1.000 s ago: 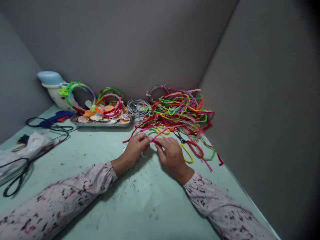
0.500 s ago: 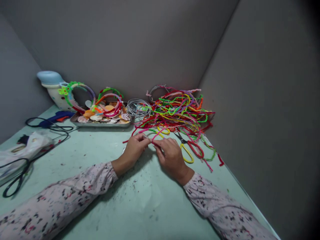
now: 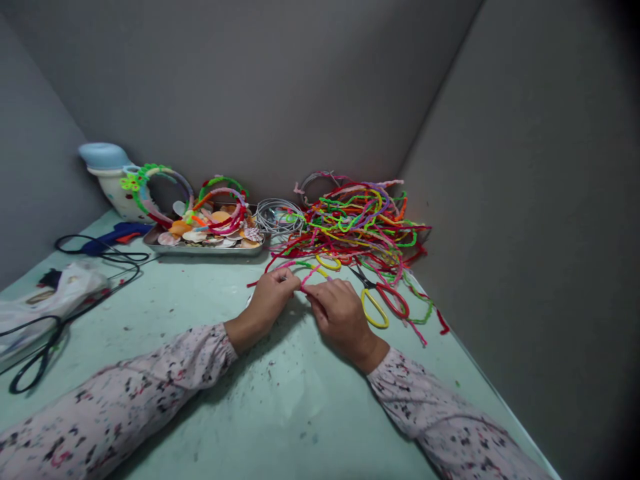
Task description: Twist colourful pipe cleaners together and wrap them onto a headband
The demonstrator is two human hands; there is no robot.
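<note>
Probably light, soft and bendable, the pink fuzzy strand (image 3: 311, 273) seems best pinched lightly near the working spot. The left hand (image 3: 271, 297) and right hand (image 3: 343, 317) grip it between them, above the table (image 3: 255, 420)

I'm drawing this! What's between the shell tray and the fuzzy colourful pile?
In the head view, a grey looped coil lies between them.

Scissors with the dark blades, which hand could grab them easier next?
Probably the right hand: the scissors lie just beside it, while the left hand is farther off. It pinches a pink fuzzy strand, though, so its grip might need to loosen.
</note>
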